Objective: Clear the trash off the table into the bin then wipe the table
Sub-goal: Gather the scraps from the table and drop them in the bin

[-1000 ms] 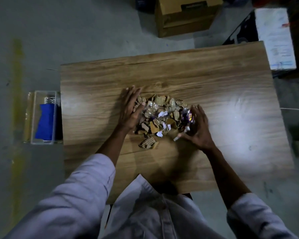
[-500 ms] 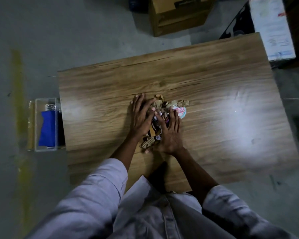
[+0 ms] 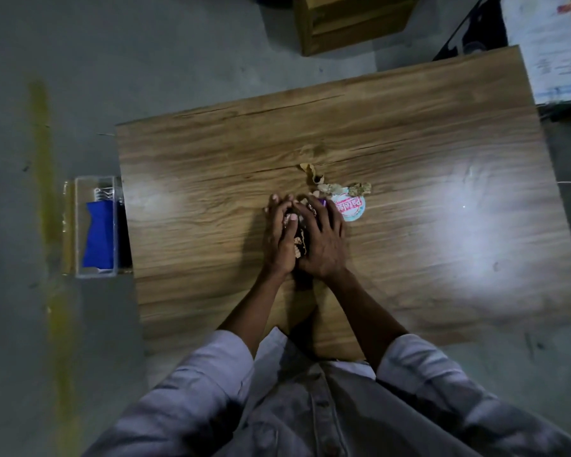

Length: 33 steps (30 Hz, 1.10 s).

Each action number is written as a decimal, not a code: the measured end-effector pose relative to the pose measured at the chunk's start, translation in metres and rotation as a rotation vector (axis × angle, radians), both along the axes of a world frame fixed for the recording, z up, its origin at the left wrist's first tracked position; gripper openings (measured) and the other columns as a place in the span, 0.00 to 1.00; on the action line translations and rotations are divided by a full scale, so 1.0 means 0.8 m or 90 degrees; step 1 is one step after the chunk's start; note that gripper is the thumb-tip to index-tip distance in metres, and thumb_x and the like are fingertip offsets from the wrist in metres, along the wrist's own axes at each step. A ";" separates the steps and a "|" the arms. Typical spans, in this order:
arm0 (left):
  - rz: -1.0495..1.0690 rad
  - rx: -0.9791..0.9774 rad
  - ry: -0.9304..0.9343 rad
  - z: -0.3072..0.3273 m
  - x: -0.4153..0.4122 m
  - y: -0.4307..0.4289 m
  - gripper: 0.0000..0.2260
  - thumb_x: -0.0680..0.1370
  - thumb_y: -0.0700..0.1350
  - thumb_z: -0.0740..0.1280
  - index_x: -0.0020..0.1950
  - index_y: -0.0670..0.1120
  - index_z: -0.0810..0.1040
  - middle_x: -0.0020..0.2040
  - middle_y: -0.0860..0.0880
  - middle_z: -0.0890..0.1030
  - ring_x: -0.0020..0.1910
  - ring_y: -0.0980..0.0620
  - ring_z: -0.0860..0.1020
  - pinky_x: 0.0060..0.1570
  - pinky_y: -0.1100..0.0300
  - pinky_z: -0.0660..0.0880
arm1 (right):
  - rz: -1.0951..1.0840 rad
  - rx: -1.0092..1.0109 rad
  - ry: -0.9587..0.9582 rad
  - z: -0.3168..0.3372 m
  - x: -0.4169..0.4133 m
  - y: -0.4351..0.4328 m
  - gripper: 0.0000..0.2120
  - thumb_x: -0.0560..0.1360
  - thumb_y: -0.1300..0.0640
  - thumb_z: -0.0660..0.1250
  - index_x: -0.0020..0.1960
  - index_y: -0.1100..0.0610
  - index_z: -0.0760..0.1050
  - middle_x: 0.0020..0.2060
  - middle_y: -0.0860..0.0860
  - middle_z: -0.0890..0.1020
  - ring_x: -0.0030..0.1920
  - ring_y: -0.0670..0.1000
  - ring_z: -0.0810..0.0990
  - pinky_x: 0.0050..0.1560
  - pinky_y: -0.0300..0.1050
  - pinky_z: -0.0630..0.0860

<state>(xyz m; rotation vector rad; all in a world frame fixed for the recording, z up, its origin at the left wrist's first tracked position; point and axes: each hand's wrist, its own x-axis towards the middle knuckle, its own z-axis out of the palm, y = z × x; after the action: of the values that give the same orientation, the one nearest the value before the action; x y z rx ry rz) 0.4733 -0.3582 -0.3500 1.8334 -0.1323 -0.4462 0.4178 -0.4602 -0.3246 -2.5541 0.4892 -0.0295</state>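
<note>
Your left hand [image 3: 278, 237] and right hand [image 3: 325, 240] curl their grip around the trash pile [image 3: 300, 243] mid-table [image 3: 211, 159]; a round label [image 3: 349, 206] lies just beyond. The clear bin [image 3: 80, 225] on the floor holds a blue cloth [image 3: 99, 235].

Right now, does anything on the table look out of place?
Yes. The left hand and right hand cup the trash pile, but a round pink lid and a few torn brown scraps lie loose just beyond them.
</note>
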 end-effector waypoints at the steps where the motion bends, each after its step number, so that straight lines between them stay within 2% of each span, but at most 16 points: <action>1: 0.009 -0.033 0.029 0.003 -0.002 -0.002 0.20 0.82 0.53 0.61 0.72 0.47 0.72 0.74 0.57 0.72 0.79 0.49 0.62 0.76 0.36 0.58 | 0.017 -0.002 -0.001 -0.002 0.000 -0.002 0.42 0.64 0.40 0.65 0.77 0.47 0.66 0.77 0.51 0.65 0.77 0.63 0.60 0.74 0.61 0.61; 2: 0.022 -0.080 0.073 0.010 -0.002 -0.005 0.21 0.83 0.51 0.62 0.74 0.45 0.68 0.76 0.55 0.71 0.78 0.50 0.66 0.75 0.39 0.62 | 0.041 -0.012 -0.006 -0.004 -0.001 -0.005 0.41 0.64 0.39 0.64 0.76 0.48 0.67 0.76 0.52 0.67 0.76 0.64 0.62 0.72 0.60 0.62; 4: 0.076 -0.178 0.160 0.026 0.004 -0.012 0.27 0.82 0.43 0.62 0.78 0.39 0.57 0.78 0.43 0.67 0.74 0.55 0.70 0.71 0.55 0.70 | 0.115 -0.059 -0.018 -0.010 -0.002 -0.009 0.40 0.63 0.36 0.64 0.73 0.49 0.69 0.74 0.56 0.70 0.71 0.66 0.67 0.65 0.60 0.65; 5: 0.100 -0.208 0.172 0.032 0.007 -0.015 0.29 0.81 0.41 0.61 0.79 0.39 0.54 0.78 0.40 0.65 0.73 0.57 0.70 0.67 0.61 0.70 | 0.150 -0.088 -0.018 -0.013 -0.002 -0.011 0.39 0.63 0.34 0.65 0.72 0.49 0.69 0.73 0.57 0.71 0.68 0.66 0.69 0.62 0.59 0.67; 8: 0.165 -0.275 0.176 0.046 0.013 -0.019 0.28 0.81 0.39 0.61 0.79 0.39 0.53 0.78 0.38 0.64 0.73 0.55 0.69 0.63 0.68 0.69 | 0.200 -0.146 -0.029 -0.015 0.004 -0.009 0.35 0.63 0.36 0.69 0.68 0.47 0.72 0.66 0.58 0.76 0.58 0.62 0.72 0.53 0.56 0.68; 11: 0.252 -0.305 0.195 0.050 0.019 -0.024 0.22 0.83 0.39 0.62 0.75 0.36 0.62 0.75 0.37 0.69 0.70 0.51 0.72 0.61 0.68 0.71 | 0.219 -0.172 -0.044 -0.014 0.015 -0.004 0.32 0.62 0.42 0.72 0.65 0.45 0.72 0.57 0.58 0.77 0.51 0.60 0.72 0.48 0.55 0.68; 14: 0.360 -0.316 0.147 0.055 0.019 -0.028 0.19 0.77 0.49 0.67 0.60 0.35 0.75 0.60 0.35 0.79 0.60 0.42 0.78 0.60 0.58 0.76 | 0.222 -0.151 -0.035 -0.003 0.027 -0.001 0.29 0.65 0.41 0.70 0.64 0.44 0.69 0.52 0.57 0.77 0.48 0.60 0.75 0.44 0.53 0.68; 15: 0.396 -0.305 0.119 0.057 0.016 -0.028 0.16 0.78 0.48 0.66 0.56 0.36 0.77 0.55 0.34 0.81 0.56 0.43 0.80 0.57 0.56 0.77 | 0.222 -0.140 -0.031 0.003 0.031 -0.001 0.26 0.67 0.41 0.67 0.64 0.44 0.69 0.52 0.57 0.77 0.48 0.60 0.77 0.43 0.52 0.69; 18: 0.488 -0.282 0.073 0.059 0.016 -0.028 0.10 0.82 0.42 0.62 0.50 0.36 0.78 0.47 0.37 0.82 0.45 0.49 0.82 0.47 0.60 0.77 | 0.199 -0.073 -0.046 0.019 0.037 -0.007 0.22 0.68 0.43 0.63 0.62 0.45 0.68 0.52 0.57 0.77 0.49 0.61 0.78 0.38 0.52 0.76; 20: 0.538 -0.293 0.083 0.058 0.024 -0.026 0.12 0.80 0.46 0.61 0.46 0.39 0.79 0.46 0.36 0.82 0.45 0.46 0.81 0.45 0.57 0.76 | 0.124 -0.011 -0.104 0.022 0.032 -0.020 0.21 0.67 0.46 0.66 0.60 0.47 0.71 0.51 0.59 0.78 0.48 0.62 0.80 0.36 0.51 0.79; 23: 0.578 -0.283 0.110 0.056 0.033 -0.023 0.14 0.77 0.51 0.61 0.44 0.41 0.79 0.44 0.35 0.82 0.41 0.42 0.80 0.39 0.57 0.75 | -0.070 0.063 -0.173 0.021 0.011 -0.057 0.24 0.64 0.48 0.78 0.57 0.49 0.75 0.54 0.60 0.79 0.48 0.61 0.81 0.40 0.47 0.78; 25: 0.559 -0.256 0.095 0.055 0.037 -0.024 0.15 0.77 0.50 0.61 0.45 0.39 0.79 0.42 0.37 0.82 0.40 0.44 0.79 0.38 0.59 0.75 | -0.186 0.067 -0.182 0.021 -0.004 -0.085 0.27 0.63 0.51 0.83 0.59 0.53 0.77 0.57 0.60 0.78 0.52 0.60 0.80 0.46 0.47 0.78; 28: 0.477 -0.215 0.067 0.050 0.048 -0.030 0.15 0.75 0.53 0.66 0.47 0.41 0.80 0.42 0.43 0.82 0.42 0.50 0.79 0.43 0.60 0.75 | -0.263 0.100 -0.225 0.019 -0.014 -0.122 0.26 0.66 0.48 0.80 0.58 0.60 0.80 0.56 0.60 0.78 0.53 0.60 0.80 0.49 0.53 0.80; 29: 0.418 -0.192 0.053 0.047 0.051 -0.031 0.16 0.75 0.53 0.68 0.50 0.41 0.80 0.46 0.43 0.83 0.45 0.50 0.80 0.47 0.59 0.76 | -0.261 0.116 -0.234 0.016 -0.014 -0.132 0.26 0.67 0.47 0.79 0.57 0.62 0.80 0.56 0.61 0.78 0.54 0.60 0.79 0.50 0.56 0.80; 31: 0.230 -0.123 0.024 0.042 0.056 -0.032 0.18 0.78 0.49 0.69 0.63 0.39 0.78 0.62 0.42 0.81 0.59 0.53 0.79 0.59 0.57 0.76 | -0.227 0.126 -0.219 0.009 -0.010 -0.144 0.27 0.67 0.45 0.77 0.57 0.62 0.80 0.57 0.62 0.77 0.57 0.62 0.77 0.53 0.58 0.79; 33: -0.017 -0.019 -0.066 0.035 0.064 -0.032 0.22 0.80 0.48 0.68 0.75 0.47 0.71 0.76 0.49 0.69 0.75 0.52 0.68 0.73 0.51 0.67 | -0.180 0.115 -0.197 0.003 -0.001 -0.148 0.26 0.68 0.44 0.76 0.57 0.60 0.79 0.57 0.62 0.77 0.60 0.62 0.73 0.55 0.57 0.76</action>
<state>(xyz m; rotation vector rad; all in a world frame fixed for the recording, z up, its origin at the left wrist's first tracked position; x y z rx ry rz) 0.5242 -0.3838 -0.3222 1.8281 -0.2327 -0.3661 0.4174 -0.5787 -0.3224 -2.2327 0.6900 -0.4533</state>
